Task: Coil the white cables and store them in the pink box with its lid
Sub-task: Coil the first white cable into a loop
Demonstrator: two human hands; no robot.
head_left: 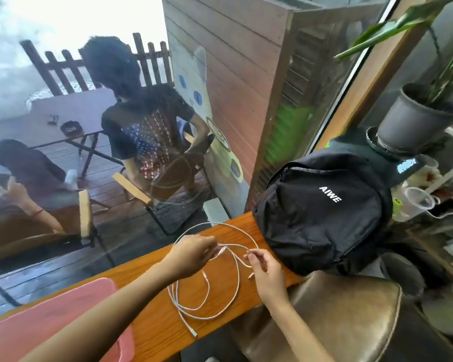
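— What are the hands doing at the wooden counter (152, 327) by the window?
— Both work the white cables (207, 307). The left hand (191, 257) pinches a bunch of strands between fingertips and thumb, near the counter's far edge; the right hand (266, 273) pinches another strand between thumb and forefinger, its other fingers loosely curled.

— And where do the cables lie?
— A wide loop arches beyond the hands to the counter's far edge; more loops sag from the hands onto the wood toward the near edge, one plug end reaching that edge.

— The pink box?
— The pink box (50, 322) sits at the counter's left end, partly behind the left forearm; whether its lid is on cannot be told.

— Anything else on the counter?
— A black backpack (324, 218) at the right end, just beside the right hand, with a brown leather seat (351, 322) below it
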